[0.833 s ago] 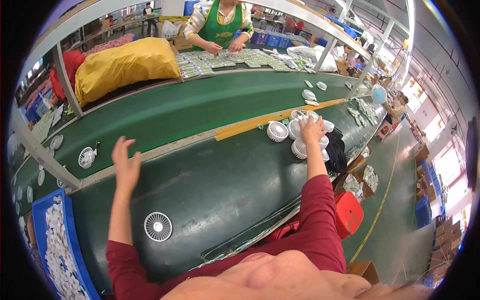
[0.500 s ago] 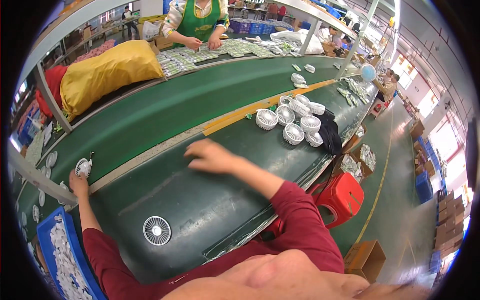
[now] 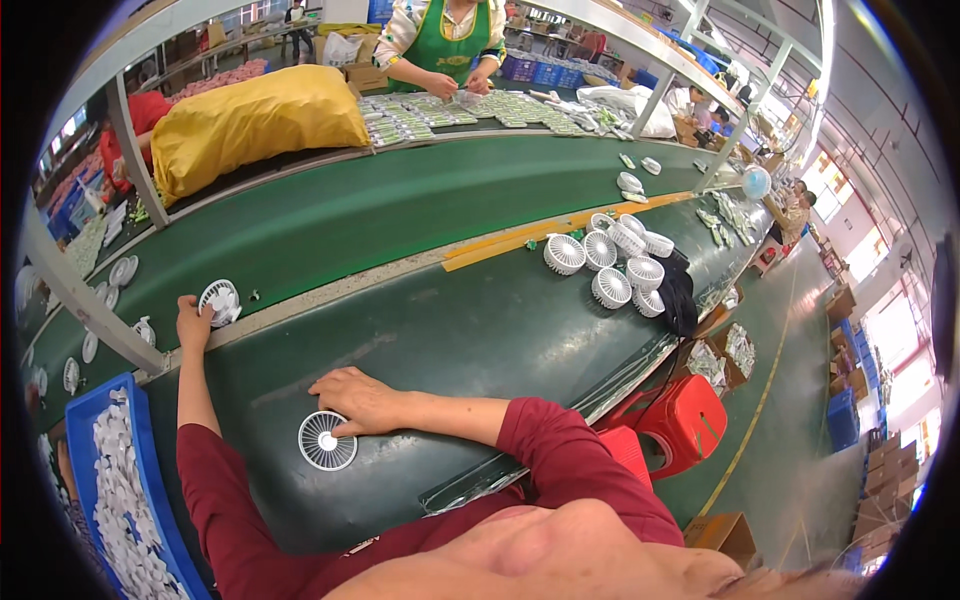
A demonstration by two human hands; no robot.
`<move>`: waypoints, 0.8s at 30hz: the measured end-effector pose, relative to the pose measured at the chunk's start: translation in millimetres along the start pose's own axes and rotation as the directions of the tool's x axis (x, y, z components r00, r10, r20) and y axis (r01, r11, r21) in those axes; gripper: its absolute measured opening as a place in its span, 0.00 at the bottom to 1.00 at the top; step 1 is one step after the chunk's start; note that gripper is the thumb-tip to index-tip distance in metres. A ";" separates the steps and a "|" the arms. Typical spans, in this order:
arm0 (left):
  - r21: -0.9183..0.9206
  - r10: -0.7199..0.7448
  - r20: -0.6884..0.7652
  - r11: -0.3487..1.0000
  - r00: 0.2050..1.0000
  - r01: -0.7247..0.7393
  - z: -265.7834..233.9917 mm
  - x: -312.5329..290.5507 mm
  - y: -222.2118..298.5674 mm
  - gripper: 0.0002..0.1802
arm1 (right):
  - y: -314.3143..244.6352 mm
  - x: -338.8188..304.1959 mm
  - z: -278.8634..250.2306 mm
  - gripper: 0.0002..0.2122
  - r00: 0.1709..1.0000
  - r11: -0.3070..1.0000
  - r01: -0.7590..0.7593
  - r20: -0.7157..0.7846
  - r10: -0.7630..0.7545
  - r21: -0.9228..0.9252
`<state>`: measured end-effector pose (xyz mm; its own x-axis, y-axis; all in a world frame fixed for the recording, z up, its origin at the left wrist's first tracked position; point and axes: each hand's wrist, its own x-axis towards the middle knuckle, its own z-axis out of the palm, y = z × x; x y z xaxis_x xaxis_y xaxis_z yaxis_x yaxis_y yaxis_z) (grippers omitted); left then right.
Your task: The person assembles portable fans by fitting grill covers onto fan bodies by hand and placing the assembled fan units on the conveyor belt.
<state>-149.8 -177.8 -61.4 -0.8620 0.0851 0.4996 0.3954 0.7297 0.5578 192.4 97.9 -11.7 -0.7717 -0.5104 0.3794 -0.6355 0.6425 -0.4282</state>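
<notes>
My left hand [image 3: 194, 323] reaches to the belt's near edge, its fingers closed on the rim of a white round fan head [image 3: 220, 302]. A small dark bit [image 3: 254, 295] shows beside that fan head. On the green work surface my right hand [image 3: 360, 399] rests with fingers spread. Its thumb touches or overlaps the edge of a white round fan grille [image 3: 327, 441] lying flat; which of the two, I cannot tell. Farther right, several white fan heads [image 3: 612, 289] are piled next to a black cloth [image 3: 681, 297].
A blue bin [image 3: 146, 425] of small white parts stands at my left. The green conveyor belt [image 3: 420, 185] carries loose fan pieces; a white post [image 3: 90, 305] rises beside it. Across stands a person in a green apron [image 3: 446, 45]. A red stool [image 3: 690, 420] is at my right.
My right hand has come down and left from above the surface to the grille. My left hand has moved right and up with the fan head. The whole view has shifted slightly.
</notes>
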 end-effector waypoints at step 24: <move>-0.520 0.134 0.830 -0.161 0.541 0.839 20.0 -148.4 257.9 0.31 | 52.4 29.0 -67.4 0.15 0.763 0.980 -0.189 -0.620 0.183 0.057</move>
<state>73.7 11.3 -5.0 -0.6764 0.7074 -0.2049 -0.6218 -0.3994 0.6737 138.5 155.3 32.1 -0.6894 0.0829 0.7197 -0.4787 0.6934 -0.5385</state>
